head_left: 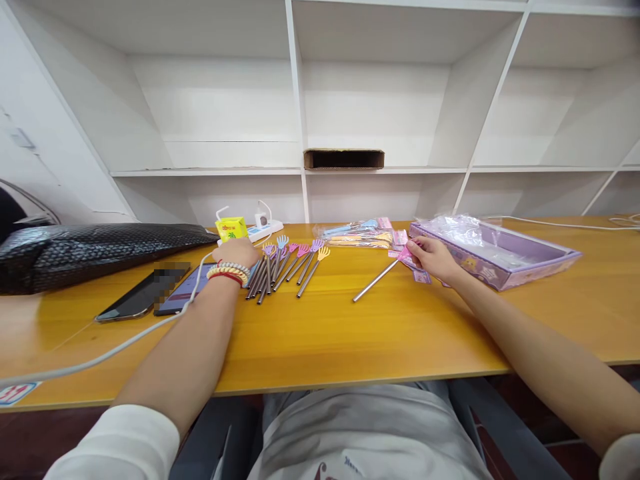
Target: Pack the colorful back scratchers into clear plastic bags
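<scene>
Head view: I sit at a yellow wood-grain table with both forearms stretched over it.
Right hand: my right hand is nearly closed, thumb and fingers pinching the pink head of a silver metal stick whose bare end slants toward me.
Pink-and-purple printed cards: they lie under and just beside that grip.
Left hand: my left hand reaches to the left edge of the loose pile; its fingers are hidden, so I cannot tell how open it is or whether it has hold of anything.
Loose pile: metal sticks with pastel hand-shaped heads lie unwrapped between my hands.
Clear wrap: packs of blue and orange pieces in clear plastic lie behind.
Progress: I judge the work partway; some pieces are packed, while the pile and the pinched one are bare.
Purple tray: crumpled clear plastic sits inside; its front print is too small to read.
Lettering: the yellow packet and red-marked sticker carry characters I cannot make out.
</scene>
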Demonstrator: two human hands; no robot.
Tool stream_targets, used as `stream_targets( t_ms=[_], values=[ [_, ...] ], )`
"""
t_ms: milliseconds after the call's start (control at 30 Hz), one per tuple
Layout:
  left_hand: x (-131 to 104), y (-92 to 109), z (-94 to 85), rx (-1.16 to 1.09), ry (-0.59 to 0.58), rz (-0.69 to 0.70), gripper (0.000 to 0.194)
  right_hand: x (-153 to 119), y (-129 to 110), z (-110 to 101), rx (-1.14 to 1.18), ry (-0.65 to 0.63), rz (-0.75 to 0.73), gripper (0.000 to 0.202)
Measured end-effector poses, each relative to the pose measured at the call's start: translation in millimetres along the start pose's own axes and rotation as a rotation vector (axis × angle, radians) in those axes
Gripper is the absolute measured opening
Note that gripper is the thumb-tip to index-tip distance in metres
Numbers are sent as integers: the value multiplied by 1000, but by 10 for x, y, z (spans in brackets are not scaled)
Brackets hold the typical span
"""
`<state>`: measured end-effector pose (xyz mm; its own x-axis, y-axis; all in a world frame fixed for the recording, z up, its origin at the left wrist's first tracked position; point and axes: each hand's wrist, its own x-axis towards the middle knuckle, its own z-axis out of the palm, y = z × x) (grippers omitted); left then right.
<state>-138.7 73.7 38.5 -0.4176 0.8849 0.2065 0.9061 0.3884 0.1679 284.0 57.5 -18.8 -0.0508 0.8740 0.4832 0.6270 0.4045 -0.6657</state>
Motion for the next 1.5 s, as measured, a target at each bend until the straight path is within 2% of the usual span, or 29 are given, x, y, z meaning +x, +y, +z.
stream_targets(
  t_ms=[100, 200, 567, 833, 1500],
  values=[
    [-11, 14, -5, 78, 0, -53, 40, 2, -1, 3, -4, -12, 3, 46],
    [-14, 12, -10, 114, -11, -44, 41, 2, 0, 5, -11, -23, -3, 46],
    [-82, 24, -18, 116, -11, 15, 40, -11, -26, -5, -19, -48, -11, 47],
    [-21, -10, 20, 91, 40, -30, 38, -12, -6, 0, -8, -58, -8, 46],
    [-112, -27, -158, 56, -92, -30, 44, 1, 51, 7, -14, -81, -8, 44]
  ],
)
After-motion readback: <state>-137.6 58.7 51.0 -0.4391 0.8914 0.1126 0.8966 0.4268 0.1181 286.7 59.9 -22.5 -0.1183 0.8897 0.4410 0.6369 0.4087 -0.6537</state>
